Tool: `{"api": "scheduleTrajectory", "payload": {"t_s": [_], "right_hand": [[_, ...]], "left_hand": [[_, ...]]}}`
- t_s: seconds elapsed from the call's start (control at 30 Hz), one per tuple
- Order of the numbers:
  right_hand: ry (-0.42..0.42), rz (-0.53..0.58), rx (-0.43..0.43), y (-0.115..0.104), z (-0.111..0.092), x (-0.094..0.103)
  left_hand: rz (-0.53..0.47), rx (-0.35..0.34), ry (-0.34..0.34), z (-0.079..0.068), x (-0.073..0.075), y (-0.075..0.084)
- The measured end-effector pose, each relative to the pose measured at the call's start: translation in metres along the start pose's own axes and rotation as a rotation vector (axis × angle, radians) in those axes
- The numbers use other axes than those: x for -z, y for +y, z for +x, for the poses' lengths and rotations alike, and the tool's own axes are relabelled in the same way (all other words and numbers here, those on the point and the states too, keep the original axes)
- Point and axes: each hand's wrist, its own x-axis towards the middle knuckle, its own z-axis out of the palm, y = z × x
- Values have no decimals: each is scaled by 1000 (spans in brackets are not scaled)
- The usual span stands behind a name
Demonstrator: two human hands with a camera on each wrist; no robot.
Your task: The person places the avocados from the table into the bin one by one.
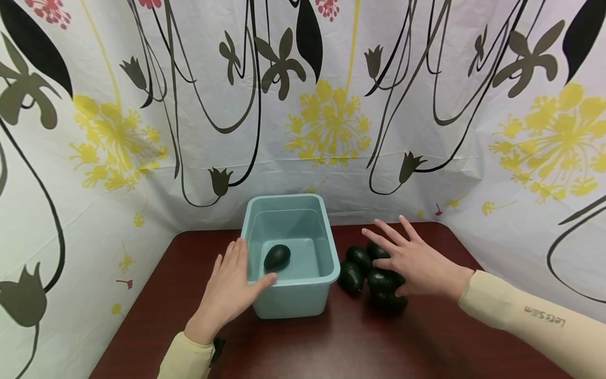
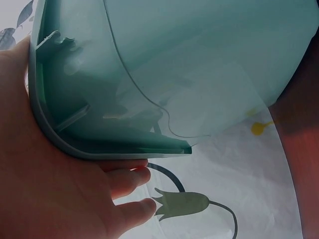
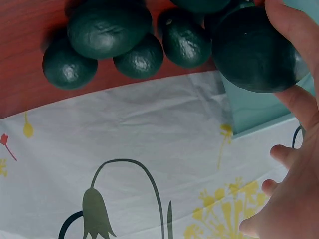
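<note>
Right hand point(image 1: 421, 263), spread, part-hides glossy oval avocados point(image 1: 351, 278) right of centre; left hand point(image 1: 229, 292), fingers straight, touches smooth bin point(image 1: 292, 302), centre.

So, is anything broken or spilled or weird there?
Nothing looks spilled. But on the outside of the teal bin, near the left hand, one small rib has a jagged edge, while the other rib looks straight. It may be chipped, or just made that way; I can't tell.
</note>
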Motion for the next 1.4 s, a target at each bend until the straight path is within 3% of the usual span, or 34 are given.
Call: {"api": "scheduleTrajectory", "payload": {"t_s": [0.3,0.6,1.07,1.4], "right_hand": [[49,-31,2,10,2,10],[27,-105,-23,23,9,29],[40,-181,-31,43,30,49],[77,-212,-43,54,60,66]], "left_hand": [[-2,0,4,-1,1,1],[-2,1,-1,0,0,1],[5,2,-1,0,0,1],[9,0,-5,1,-1,0]]}}
